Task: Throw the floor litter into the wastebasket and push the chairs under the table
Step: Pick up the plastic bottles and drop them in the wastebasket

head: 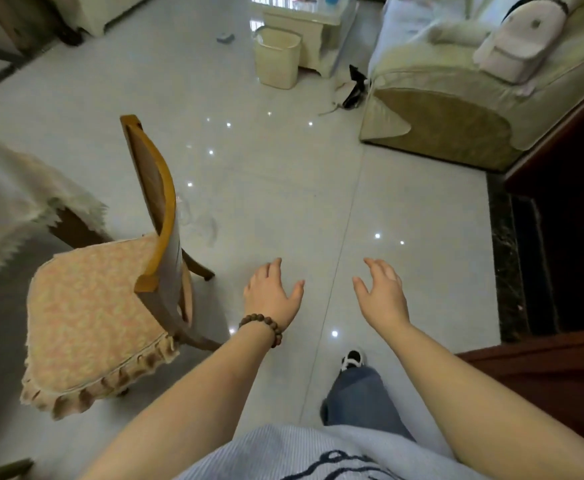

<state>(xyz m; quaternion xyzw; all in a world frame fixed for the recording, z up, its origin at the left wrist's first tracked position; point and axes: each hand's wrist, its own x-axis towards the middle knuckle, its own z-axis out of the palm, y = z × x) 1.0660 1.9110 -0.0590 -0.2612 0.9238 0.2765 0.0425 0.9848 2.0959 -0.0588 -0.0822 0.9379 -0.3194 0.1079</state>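
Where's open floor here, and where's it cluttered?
Bare tiles run between the chair and the sofa, from both open hands up toward the wastebasket. Crowded: litter at the sofa's corner, a scrap left of the wastebasket, clear plastic by the chair.

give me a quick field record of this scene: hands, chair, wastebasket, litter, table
left hand: open, holds nothing, bead bracelet on wrist
right hand: open, holds nothing
chair: pulled out from table, back toward the person
table: far left, white cloth
wastebasket: upright on floor, far ahead, beside low table
litter: small piece left of wastebasket; more scraps by sofa
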